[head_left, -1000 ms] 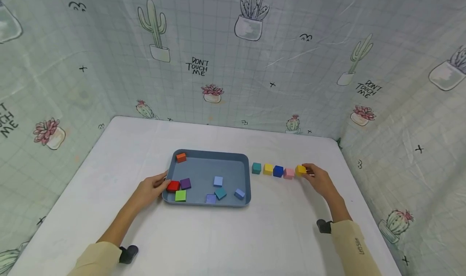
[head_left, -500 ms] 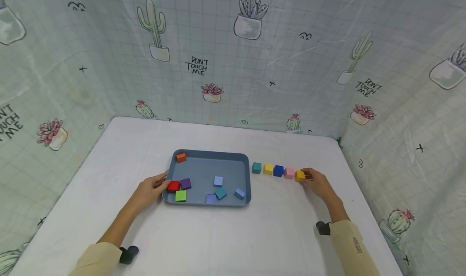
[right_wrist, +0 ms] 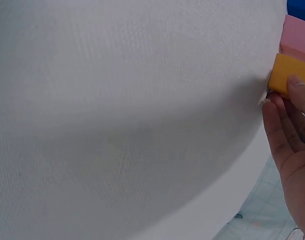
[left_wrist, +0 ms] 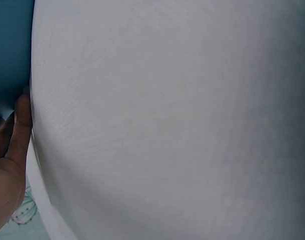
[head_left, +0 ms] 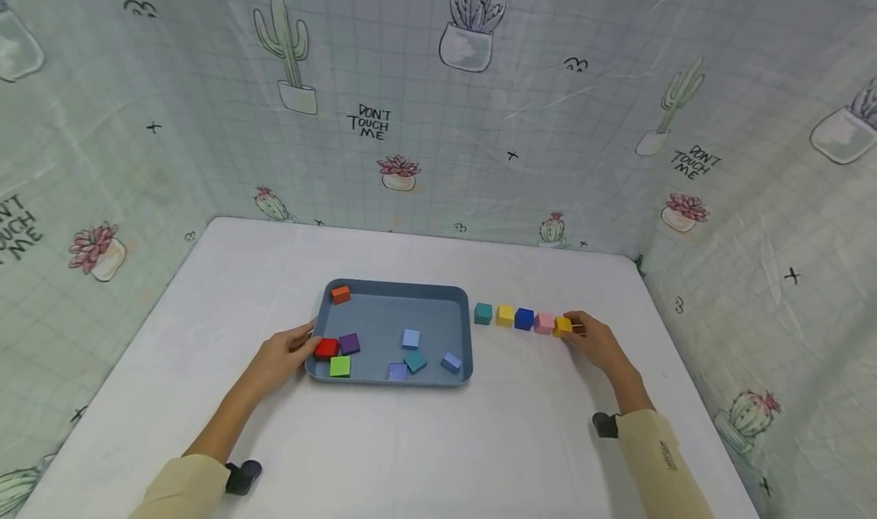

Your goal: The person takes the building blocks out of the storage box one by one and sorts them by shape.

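At the right end of a row of small cubes, my right hand (head_left: 600, 345) pinches a yellow-orange cube (head_left: 562, 326) between thumb and fingers. This cube stands close beside the pink cube (head_left: 544, 323); the right wrist view shows the pink cube (right_wrist: 296, 37) right behind it. Further left in the row come a dark blue cube (head_left: 524, 319), a yellow cube (head_left: 505, 315) and a teal cube (head_left: 483, 313). My left hand (head_left: 279, 361) grips the left edge of a blue-grey tray (head_left: 390, 284), thumb over the rim by the red cube (head_left: 326, 349). Its other fingers are partly hidden.
Inside the tray lie an orange block (head_left: 340, 295), a purple block (head_left: 349, 343), a lime green block (head_left: 339, 367), a teal block (head_left: 414, 361) and several light blue blocks (head_left: 410, 339). A patterned cloth (head_left: 521, 108) surrounds the white table (head_left: 411, 450).
My right hand has brought the yellow-orange cube slightly left and down against the end of the row, beside the pink cube. The left hand and the tray have stayed in place.
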